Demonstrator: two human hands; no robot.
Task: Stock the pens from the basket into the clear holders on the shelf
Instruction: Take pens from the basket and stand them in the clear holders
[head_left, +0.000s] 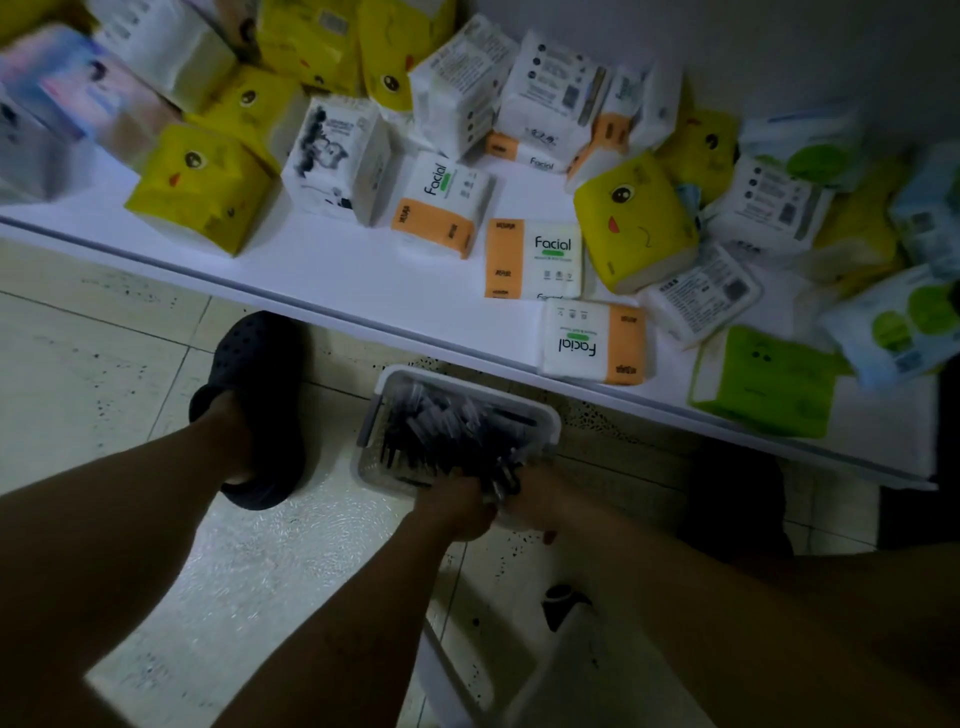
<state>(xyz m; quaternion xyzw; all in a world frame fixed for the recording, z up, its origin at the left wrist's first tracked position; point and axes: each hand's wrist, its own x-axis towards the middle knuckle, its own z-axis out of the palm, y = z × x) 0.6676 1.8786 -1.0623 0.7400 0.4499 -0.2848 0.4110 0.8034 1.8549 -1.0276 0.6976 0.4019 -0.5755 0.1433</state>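
Observation:
A white basket (470, 375) stands on the tiled floor just below the shelf's front edge, filled with several dark pens (447, 431). Both hands reach into its near end. My left hand (454, 506) and my right hand (535, 501) sit side by side, fingers curled round a bunch of dark pens (501, 475) between them. The image is dim and the fingertips are hidden among the pens. No clear holder is in view.
A low white shelf (363, 280) runs across the view, strewn with yellow, white, orange and green tissue packs (535, 257). My foot in a dark clog (254, 410) stands left of the basket. A white frame (452, 675) lies near the bottom.

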